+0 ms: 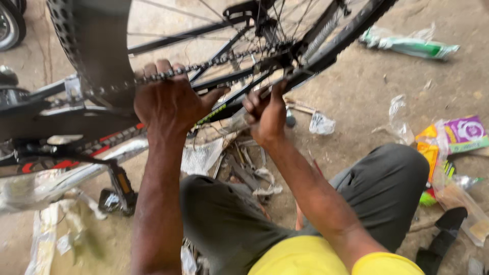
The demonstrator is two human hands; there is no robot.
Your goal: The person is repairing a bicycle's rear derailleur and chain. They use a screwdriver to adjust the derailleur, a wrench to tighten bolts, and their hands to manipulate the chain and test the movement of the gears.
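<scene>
- Black bicycle [76, 122] spanning the top and left, rear wheel [97, 51] raised, pedal [119, 183] hanging low.
- Left hand [170, 102] clamped over the chain [168, 75], fingers curled on top.
- Right hand [265, 114] closed around a thin tool [277, 87] near the rear hub.
- Wrenches [242, 170] and plastic wrappers [321, 124] scattered on the concrete floor [367, 97].

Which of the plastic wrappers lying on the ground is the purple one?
The purple wrapper at the right edge, beside the person's knee. The wrapper at top right is green and white, and the small ones near the bicycle are clear.
</scene>
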